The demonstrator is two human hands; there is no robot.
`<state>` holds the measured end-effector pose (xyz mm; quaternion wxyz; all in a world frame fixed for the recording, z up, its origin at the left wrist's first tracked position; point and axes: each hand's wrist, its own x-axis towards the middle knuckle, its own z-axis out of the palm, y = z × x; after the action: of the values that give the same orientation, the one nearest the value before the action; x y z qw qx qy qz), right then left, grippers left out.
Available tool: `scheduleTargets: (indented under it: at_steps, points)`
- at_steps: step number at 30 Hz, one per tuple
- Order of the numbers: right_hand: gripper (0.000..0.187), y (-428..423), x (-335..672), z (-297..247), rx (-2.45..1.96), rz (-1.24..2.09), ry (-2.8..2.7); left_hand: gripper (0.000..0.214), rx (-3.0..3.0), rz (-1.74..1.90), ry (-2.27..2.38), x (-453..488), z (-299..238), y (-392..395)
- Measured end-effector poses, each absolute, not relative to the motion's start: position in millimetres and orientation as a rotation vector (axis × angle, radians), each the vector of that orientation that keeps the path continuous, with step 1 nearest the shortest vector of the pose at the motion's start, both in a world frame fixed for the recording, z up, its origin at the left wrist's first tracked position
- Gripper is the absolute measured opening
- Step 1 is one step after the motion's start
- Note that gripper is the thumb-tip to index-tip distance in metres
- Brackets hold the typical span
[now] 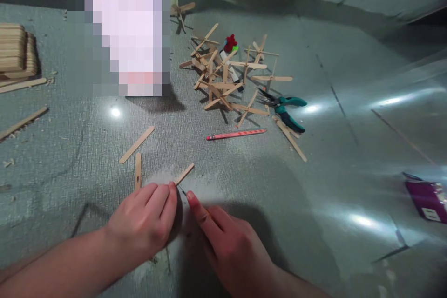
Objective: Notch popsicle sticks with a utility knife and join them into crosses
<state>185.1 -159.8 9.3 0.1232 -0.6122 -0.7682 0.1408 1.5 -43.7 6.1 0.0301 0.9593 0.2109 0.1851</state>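
My left hand (pixel 145 216) is closed, its fingers pinching a wooden craft stick (pixel 185 173) low over the floor. The far end of that stick pokes out to the upper right. In my closed right hand (pixel 232 244) is a thin pointed tool (pixel 184 191), its dark tip close to the held stick; most of it is hidden by my fingers, so its exact kind does not show. Just beyond my left hand lies a craft stick with a small slot (pixel 138 167). A plain craft stick (pixel 137 144) rests at an angle above it.
Farther out sits a pile of crossed craft sticks (pixel 216 79) with a red figure (pixel 230 43) and a white tube (pixel 230 69). A pencil (pixel 237 134) and teal-handled pliers (pixel 284 109) lie nearer. Stacked sticks (pixel 12 49) stand left. A purple item (pixel 426 200) is far right.
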Motion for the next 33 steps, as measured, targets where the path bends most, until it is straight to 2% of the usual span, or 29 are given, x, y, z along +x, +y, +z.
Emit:
scheduleTargets:
  at_steps: [10,18,23,33]
  points:
    - [0.07,-161,188,12,-1.772,0.522,-2.241,0.021,3.08,0.608,0.742,7,8,-56]
    - [0.066,-155,191,16,-1.758,0.595,-2.191,0.027,3.119,0.561,0.782,7,8,-59]
    - [0.063,-153,191,16,-1.756,0.575,-2.199,0.026,3.139,0.527,0.821,11,9,-58]
    - [0.072,-159,183,9,-1.786,0.477,-2.211,0.019,3.045,0.567,0.785,9,7,-53]
